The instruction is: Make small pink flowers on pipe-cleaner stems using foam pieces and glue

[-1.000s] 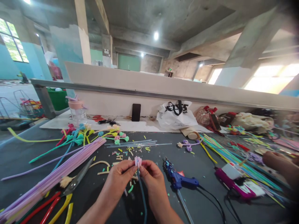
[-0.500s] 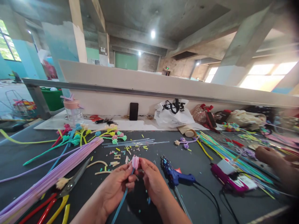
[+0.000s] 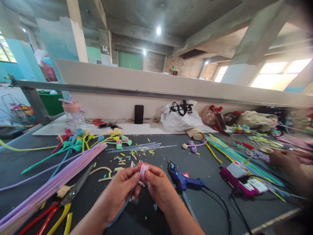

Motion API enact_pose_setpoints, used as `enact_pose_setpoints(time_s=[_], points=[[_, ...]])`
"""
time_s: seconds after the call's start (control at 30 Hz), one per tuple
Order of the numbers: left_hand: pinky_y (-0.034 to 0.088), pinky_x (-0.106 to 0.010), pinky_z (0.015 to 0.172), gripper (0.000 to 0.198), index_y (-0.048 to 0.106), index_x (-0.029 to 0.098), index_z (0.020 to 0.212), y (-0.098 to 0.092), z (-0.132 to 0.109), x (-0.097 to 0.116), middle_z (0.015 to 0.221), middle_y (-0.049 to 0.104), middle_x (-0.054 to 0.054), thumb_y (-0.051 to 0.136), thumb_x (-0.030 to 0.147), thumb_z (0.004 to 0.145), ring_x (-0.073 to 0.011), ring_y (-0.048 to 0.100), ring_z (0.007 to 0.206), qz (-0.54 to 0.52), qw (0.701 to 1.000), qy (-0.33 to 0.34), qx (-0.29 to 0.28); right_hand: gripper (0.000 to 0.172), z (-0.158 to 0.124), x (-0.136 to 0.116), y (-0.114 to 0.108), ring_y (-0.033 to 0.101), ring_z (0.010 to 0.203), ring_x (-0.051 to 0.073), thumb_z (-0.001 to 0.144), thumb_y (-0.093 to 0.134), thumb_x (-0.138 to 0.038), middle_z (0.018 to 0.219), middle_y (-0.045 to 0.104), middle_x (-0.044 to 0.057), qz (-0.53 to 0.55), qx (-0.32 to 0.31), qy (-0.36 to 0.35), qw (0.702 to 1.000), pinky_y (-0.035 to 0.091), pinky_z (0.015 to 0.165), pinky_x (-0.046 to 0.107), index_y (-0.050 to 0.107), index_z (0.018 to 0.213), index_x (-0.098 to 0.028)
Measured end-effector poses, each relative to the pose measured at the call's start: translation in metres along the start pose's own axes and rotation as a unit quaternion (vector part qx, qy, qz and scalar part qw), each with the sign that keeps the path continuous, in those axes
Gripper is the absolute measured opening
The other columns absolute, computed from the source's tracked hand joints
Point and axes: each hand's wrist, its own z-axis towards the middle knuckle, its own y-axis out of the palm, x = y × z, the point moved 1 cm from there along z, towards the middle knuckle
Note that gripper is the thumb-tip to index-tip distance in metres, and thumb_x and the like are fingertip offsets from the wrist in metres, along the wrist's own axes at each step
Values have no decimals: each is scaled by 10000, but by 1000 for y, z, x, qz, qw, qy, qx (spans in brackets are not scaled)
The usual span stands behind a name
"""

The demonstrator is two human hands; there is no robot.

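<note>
Above the dark table my left hand (image 3: pixel 123 186) is closed, with a blue pipe cleaner (image 3: pixel 121 210) passing through its fingers and hanging down past the wrist. At the top of this stem is a small folded bundle of pink-lilac pipe cleaner (image 3: pixel 143 170). My right hand (image 3: pixel 157 182) is closed too, its thumb and fingers pinching the bundle from the right. Both thumbs lie close against it. My fingers partly hide where stem and bundle meet. Cut pipe cleaner bits (image 3: pixel 119 163) lie scattered just beyond my hands.
A blue glue gun (image 3: pixel 182 179) with a black cord lies at right, near a purple-and-white box (image 3: pixel 241 181). Scissors (image 3: pixel 73 192) and long lilac pipe cleaners (image 3: pixel 75 173) lie at left. Another person's hand (image 3: pixel 285 163) is at far right. A phone (image 3: pixel 139 114) stands behind.
The pink-lilac bundle has tilted to the right, and my right fingers have closed further around it. The blue stem has swung lower and left. The view has shifted slightly.
</note>
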Motion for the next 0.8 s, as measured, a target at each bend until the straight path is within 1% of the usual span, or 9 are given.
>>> enact_pose_setpoints(time_s=[0.07, 0.13, 0.2, 0.27, 0.4, 0.5, 0.57, 0.7, 0.8], points=[[307, -191, 426, 265, 644, 131, 915, -2, 1, 0, 539, 485, 37, 607, 337, 752, -66, 386, 440, 115, 993, 15, 21, 253, 0, 2, 0, 561, 850, 185, 604, 774, -290, 886, 680, 46, -11, 18, -17, 1000, 397, 808, 301, 736, 830, -181], [318, -202, 436, 256, 660, 143, 895, -4, 2, 0, 514, 481, 41, 595, 342, 749, -83, 407, 441, 210, 976, 31, 53, 213, 0, 3, 0, 553, 904, 205, 602, 773, -287, 914, 672, 49, -27, 30, -32, 999, 397, 831, 317, 741, 790, -192], [336, -211, 454, 244, 682, 154, 849, -5, 1, 2, 508, 486, 36, 563, 350, 765, -101, 438, 454, 274, 957, 53, 79, 175, -1, 4, 1, 547, 931, 214, 605, 770, -282, 934, 662, 49, -41, 37, -42, 998, 400, 840, 324, 743, 757, -199], [354, -216, 474, 233, 701, 169, 813, -4, 0, 3, 496, 494, 32, 549, 340, 772, -114, 466, 463, 308, 944, 75, 93, 153, -1, 5, 0, 547, 920, 211, 609, 768, -277, 930, 654, 44, -47, 40, -49, 997, 409, 826, 320, 742, 740, -203], [363, -212, 476, 202, 720, 192, 773, -4, -4, 5, 501, 523, 23, 562, 319, 766, -119, 488, 455, 335, 932, 93, 100, 118, -2, 6, 0, 547, 882, 194, 626, 757, -263, 926, 642, 37, -50, 31, -57, 997, 417, 787, 301, 741, 729, -208], [372, -212, 483, 217, 721, 195, 766, -6, -4, 5, 517, 532, 18, 560, 340, 772, -120, 496, 463, 348, 928, 94, 97, 113, -3, 6, 1, 542, 895, 199, 628, 756, -267, 943, 638, 38, -53, 31, -57, 996, 415, 789, 304, 741, 728, -216], [378, -213, 485, 232, 719, 196, 803, -7, -3, 5, 534, 540, 16, 555, 358, 775, -120, 495, 467, 339, 933, 82, 88, 154, -4, 6, 2, 537, 921, 208, 630, 755, -284, 982, 632, 42, -60, 26, -54, 996, 410, 805, 314, 740, 772, -224], [367, -210, 471, 247, 716, 180, 860, -7, -2, 7, 515, 515, 21, 584, 361, 753, -117, 463, 475, 289, 954, 50, 62, 268, -5, 7, 2, 505, 1027, 231, 630, 756, -316, 1107, 593, 47, -83, -11, -54, 995, 379, 875, 335, 726, 883, -233], [351, -202, 474, 271, 705, 171, 906, -5, -3, 10, 578, 542, 16, 627, 352, 720, -105, 439, 504, 240, 970, 25, 40, 239, -5, 8, 1, 490, 1063, 235, 649, 744, -311, 1103, 600, 48, -91, -7, -68, 994, 351, 917, 348, 728, 875, -233]])
